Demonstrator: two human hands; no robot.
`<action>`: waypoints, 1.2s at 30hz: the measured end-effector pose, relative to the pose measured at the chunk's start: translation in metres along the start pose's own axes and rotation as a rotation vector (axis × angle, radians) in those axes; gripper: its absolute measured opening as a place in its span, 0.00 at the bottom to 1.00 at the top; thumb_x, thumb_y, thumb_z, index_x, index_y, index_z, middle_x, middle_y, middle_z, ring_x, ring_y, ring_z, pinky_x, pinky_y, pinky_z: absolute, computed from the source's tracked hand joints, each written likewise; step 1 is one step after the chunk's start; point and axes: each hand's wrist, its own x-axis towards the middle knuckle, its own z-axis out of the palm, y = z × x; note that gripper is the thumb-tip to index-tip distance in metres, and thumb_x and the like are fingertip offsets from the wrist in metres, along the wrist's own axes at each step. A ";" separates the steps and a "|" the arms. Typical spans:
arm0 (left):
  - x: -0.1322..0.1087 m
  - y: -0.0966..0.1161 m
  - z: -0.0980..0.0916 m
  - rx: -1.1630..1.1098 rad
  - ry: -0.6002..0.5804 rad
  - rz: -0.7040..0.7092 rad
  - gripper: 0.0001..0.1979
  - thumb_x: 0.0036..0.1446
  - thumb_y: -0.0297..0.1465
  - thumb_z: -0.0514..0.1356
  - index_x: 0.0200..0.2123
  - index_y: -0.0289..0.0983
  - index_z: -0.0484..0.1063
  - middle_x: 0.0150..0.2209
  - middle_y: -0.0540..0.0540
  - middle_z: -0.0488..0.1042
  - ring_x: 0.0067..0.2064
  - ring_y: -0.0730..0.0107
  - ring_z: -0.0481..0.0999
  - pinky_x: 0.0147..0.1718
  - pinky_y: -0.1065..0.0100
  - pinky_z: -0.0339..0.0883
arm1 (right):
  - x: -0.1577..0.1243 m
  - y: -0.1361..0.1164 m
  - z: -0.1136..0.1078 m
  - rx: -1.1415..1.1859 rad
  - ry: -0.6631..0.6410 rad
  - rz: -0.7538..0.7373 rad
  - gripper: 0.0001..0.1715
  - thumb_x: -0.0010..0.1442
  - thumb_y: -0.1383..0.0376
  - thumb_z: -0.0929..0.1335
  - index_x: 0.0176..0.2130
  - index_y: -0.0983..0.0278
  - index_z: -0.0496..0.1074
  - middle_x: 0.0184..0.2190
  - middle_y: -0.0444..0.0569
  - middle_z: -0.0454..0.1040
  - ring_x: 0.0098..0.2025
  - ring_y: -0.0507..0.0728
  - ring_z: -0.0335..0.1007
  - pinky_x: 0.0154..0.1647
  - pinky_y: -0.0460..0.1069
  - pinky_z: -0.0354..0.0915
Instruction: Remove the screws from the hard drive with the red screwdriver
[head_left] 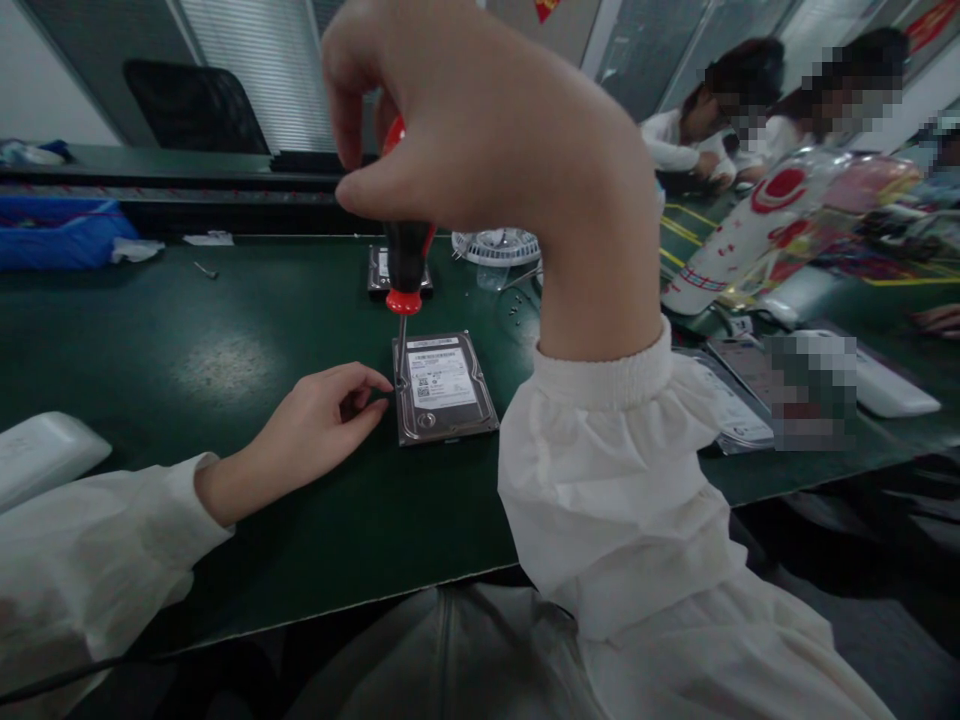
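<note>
On the green table a hard drive [442,390] lies flat, its white label facing up. Above it my right hand [450,130] is closed around the top of a red and black screwdriver [409,255]. The screwdriver stands nearly upright, and its shaft comes down to the drive's left edge; the exact contact of the tip is too small to tell. Beside that same edge lies my left hand [330,410], its fingers loosely bent and thumb apart, with nothing between them. Its fingertips are at or very near the drive's side.
Behind the screwdriver sits a second hard drive [380,270]. Small screws [514,310] lie near a white round fan-like part [499,245]. More drives [731,405] and a bottle [739,250] are at right, a blue bin [60,232] at back left. Co-workers [697,130] sit at right.
</note>
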 end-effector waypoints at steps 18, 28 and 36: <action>0.000 0.001 -0.001 0.011 0.009 0.001 0.13 0.62 0.40 0.58 0.43 0.38 0.75 0.28 0.50 0.71 0.27 0.67 0.70 0.25 0.67 0.64 | 0.003 0.001 0.002 0.052 -0.070 -0.005 0.18 0.56 0.73 0.62 0.47 0.68 0.71 0.56 0.42 0.71 0.54 0.51 0.67 0.55 0.45 0.63; -0.001 -0.005 0.000 0.017 0.001 0.026 0.13 0.63 0.39 0.58 0.44 0.39 0.75 0.28 0.50 0.70 0.27 0.68 0.70 0.25 0.66 0.63 | 0.003 0.007 0.001 0.045 -0.077 -0.027 0.18 0.55 0.69 0.62 0.45 0.63 0.71 0.55 0.40 0.73 0.53 0.50 0.68 0.54 0.44 0.65; 0.000 -0.002 -0.001 0.018 -0.008 0.012 0.13 0.63 0.40 0.58 0.43 0.38 0.75 0.28 0.50 0.70 0.27 0.67 0.71 0.25 0.67 0.63 | -0.004 0.003 -0.007 0.028 -0.048 0.058 0.14 0.59 0.57 0.65 0.42 0.62 0.71 0.56 0.39 0.70 0.50 0.50 0.67 0.54 0.44 0.63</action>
